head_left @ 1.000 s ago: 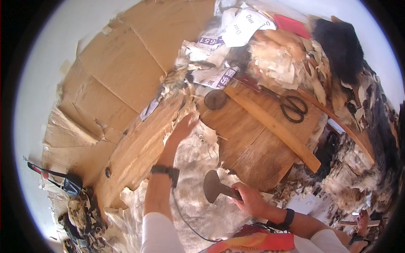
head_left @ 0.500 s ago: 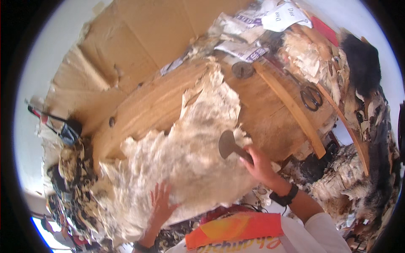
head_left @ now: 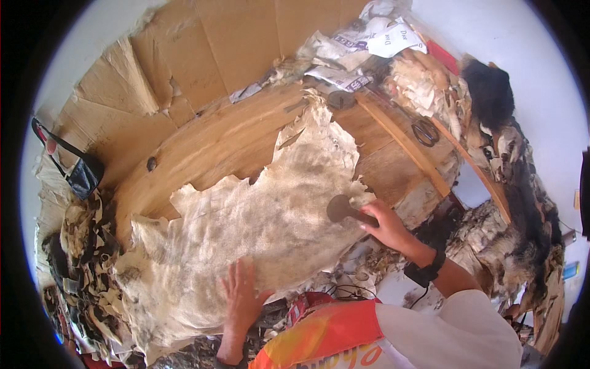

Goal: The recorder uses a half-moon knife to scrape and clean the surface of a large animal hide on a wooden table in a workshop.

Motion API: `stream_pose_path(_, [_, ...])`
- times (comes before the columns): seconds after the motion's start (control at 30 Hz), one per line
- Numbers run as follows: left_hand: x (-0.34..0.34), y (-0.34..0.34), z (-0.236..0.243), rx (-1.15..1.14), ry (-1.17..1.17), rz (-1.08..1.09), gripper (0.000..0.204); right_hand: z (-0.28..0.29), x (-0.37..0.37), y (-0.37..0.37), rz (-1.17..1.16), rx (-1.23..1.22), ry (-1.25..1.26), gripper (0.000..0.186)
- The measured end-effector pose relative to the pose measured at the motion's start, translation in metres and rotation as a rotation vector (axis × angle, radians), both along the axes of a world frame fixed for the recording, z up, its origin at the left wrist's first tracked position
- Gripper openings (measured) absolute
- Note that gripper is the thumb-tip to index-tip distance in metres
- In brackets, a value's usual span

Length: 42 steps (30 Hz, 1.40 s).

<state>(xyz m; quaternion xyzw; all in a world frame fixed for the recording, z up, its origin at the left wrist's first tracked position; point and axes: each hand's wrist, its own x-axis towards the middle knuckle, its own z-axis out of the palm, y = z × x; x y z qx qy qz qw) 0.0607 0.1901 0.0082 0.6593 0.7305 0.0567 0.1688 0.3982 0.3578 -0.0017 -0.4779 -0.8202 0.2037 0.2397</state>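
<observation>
A pale, cream-coloured animal hide (head_left: 264, 212) with ragged edges lies spread over a wooden board (head_left: 203, 144). My left hand (head_left: 243, 298) rests flat on the hide's near part, fingers spread. In my right hand (head_left: 390, 229) is a round-bladed scraper (head_left: 338, 208), gripped by its short handle. Its dark, rounded blade points left and lies over the hide close to the right edge. I cannot tell whether the blade presses on the skin.
Beyond the board stands creased cardboard (head_left: 239, 55). Black-handled scissors (head_left: 424, 131) and a wooden strip (head_left: 405, 144) lie at the right, beside piled furry hides (head_left: 491, 240). Leather scraps (head_left: 77, 270) and a dark bag (head_left: 84, 175) are at the left.
The whole view has shifted, so the surroundings sit differently in it. The scraper's blade has swung to point more leftward. My left hand stays flat on the hide.
</observation>
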Motion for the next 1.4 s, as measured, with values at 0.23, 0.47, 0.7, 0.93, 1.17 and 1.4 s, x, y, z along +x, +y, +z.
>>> stream_pose_path(0.23, [0.123, 0.086, -0.026, 0.208, -0.081, -0.526, 0.079, 0.047, -0.054, 0.039, 0.019, -0.015, -0.067, 0.030])
stream_pose_path(0.47, [0.140, 0.100, -0.036, 0.312, 0.102, -0.524, 0.070, 0.010, -0.093, 0.097, -0.178, 0.082, -0.411, 0.024])
stream_pose_path(0.7, [0.143, 0.105, -0.043, 0.340, 0.105, -0.550, 0.064, -0.008, -0.085, 0.228, -0.102, 0.192, -0.332, 0.023])
stream_pose_path(0.93, [0.139, 0.104, -0.039, 0.296, 0.124, -0.598, 0.062, -0.001, -0.101, 0.213, -0.117, 0.038, -0.481, 0.028])
stream_pose_path(1.17, [0.142, 0.111, -0.040, 0.270, 0.145, -0.614, 0.074, 0.018, -0.107, 0.306, -0.216, 0.032, -0.455, 0.029])
stream_pose_path(1.4, [0.133, 0.106, -0.037, 0.225, 0.204, -0.563, 0.074, -0.002, -0.124, 0.305, -0.155, 0.210, -0.371, 0.026])
